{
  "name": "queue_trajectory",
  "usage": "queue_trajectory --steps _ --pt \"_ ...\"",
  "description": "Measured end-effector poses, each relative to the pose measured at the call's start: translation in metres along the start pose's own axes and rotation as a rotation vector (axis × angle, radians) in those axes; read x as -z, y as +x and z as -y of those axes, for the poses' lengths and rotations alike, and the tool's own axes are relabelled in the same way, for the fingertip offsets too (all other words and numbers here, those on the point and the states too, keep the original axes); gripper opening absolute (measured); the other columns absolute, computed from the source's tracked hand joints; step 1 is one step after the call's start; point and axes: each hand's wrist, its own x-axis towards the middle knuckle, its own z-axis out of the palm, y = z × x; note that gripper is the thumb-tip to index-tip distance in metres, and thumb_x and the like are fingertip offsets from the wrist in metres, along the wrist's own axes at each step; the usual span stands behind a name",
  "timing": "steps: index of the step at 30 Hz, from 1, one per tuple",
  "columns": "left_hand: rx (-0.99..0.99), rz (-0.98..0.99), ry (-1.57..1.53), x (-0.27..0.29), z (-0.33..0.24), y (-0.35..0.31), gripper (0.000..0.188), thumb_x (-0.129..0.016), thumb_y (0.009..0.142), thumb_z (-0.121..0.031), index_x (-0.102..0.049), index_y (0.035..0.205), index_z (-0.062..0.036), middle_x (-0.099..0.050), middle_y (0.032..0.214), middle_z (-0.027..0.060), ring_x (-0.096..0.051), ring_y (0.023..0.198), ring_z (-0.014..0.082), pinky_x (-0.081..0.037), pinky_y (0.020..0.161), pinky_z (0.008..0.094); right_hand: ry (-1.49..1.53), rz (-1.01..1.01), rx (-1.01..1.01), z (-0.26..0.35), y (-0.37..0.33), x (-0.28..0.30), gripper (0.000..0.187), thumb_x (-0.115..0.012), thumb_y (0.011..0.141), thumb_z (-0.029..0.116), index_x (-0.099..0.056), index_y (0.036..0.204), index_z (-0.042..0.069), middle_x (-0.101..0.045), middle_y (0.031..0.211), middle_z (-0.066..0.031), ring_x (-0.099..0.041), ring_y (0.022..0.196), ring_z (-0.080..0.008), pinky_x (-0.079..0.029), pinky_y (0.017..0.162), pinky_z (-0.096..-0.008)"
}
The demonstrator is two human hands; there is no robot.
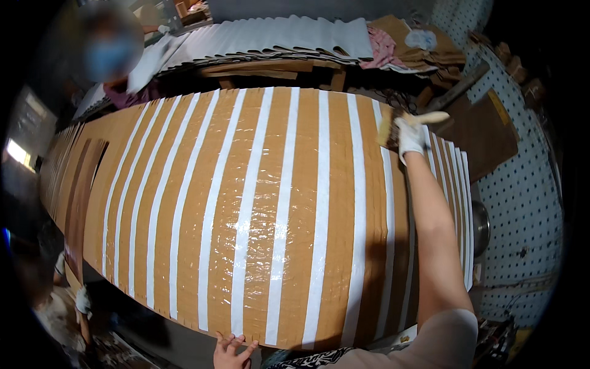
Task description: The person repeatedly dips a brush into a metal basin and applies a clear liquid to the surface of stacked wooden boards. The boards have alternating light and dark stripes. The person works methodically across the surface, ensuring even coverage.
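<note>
Brown cardboard sheets (341, 203) with white strips between them are fanned across the work surface, and their middle shines wet. My right hand (410, 140), in a white glove, grips a wide brush with a pale wooden handle (435, 117). Its bristles (385, 126) meet the sheets near the far right edge, though contact is hard to confirm. At the near edge, my bare left hand (232, 353) rests its spread fingers on the border of the sheets and holds nothing.
Behind stands a bench with overlapping white sheets (276, 37) and a pink cloth (382, 48). A metal bowl (480, 229) sits at the right. One person (110, 55) is at the far left; another's gloved hand (83, 301) shows lower left.
</note>
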Motion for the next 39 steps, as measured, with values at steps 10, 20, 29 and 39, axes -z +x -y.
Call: queue_trajectory --steps 10,20,29,39 --pt "0.040 -0.168 -0.072 -0.004 -0.006 -0.002 0.060 -0.068 0.074 -0.018 -0.062 0.133 -0.0250 -0.058 0.122 0.0087 -0.054 0.112 0.0317 -0.034 0.108 0.0606 -0.254 0.645 0.268 0.248 -0.197 -0.214 0.034 -0.060 0.085 0.037 -0.066 0.095 0.005 -0.067 0.084 -0.0171 -0.066 0.078 -0.0300 -0.053 0.069 -0.0450" --pt "-0.007 -0.151 0.055 -0.013 0.001 -0.005 0.060 -0.072 0.068 -0.024 -0.065 0.127 -0.0359 -0.049 0.128 0.0045 -0.045 0.118 0.0312 -0.034 0.108 0.0681 -0.210 0.670 0.064 0.245 -0.255 -0.207 0.036 -0.061 0.083 0.037 -0.067 0.094 0.004 -0.068 0.096 -0.0227 -0.067 0.093 -0.0385 -0.054 0.083 -0.0464" --pt "-0.065 -0.212 0.065 -0.016 0.005 -0.005 0.068 -0.071 0.063 -0.021 -0.064 0.129 -0.0314 -0.047 0.130 0.0094 -0.042 0.119 0.0378 -0.030 0.108 0.0714 0.033 -0.179 -0.368 0.071 -0.179 0.057 0.032 -0.073 0.083 0.016 -0.066 0.109 -0.001 -0.070 0.099 -0.0125 -0.068 0.088 -0.0230 -0.053 0.082 -0.0347" --pt "-0.082 -0.246 0.062 -0.025 0.009 -0.007 0.067 -0.073 0.065 -0.028 -0.062 0.131 -0.0343 -0.048 0.131 0.0075 -0.042 0.122 0.0331 -0.030 0.109 0.0699 0.124 0.463 0.037 0.250 -0.310 -0.132 0.028 -0.060 0.084 0.031 -0.063 0.076 0.004 -0.062 0.064 -0.0091 -0.061 0.057 -0.0219 -0.049 0.053 -0.0412"
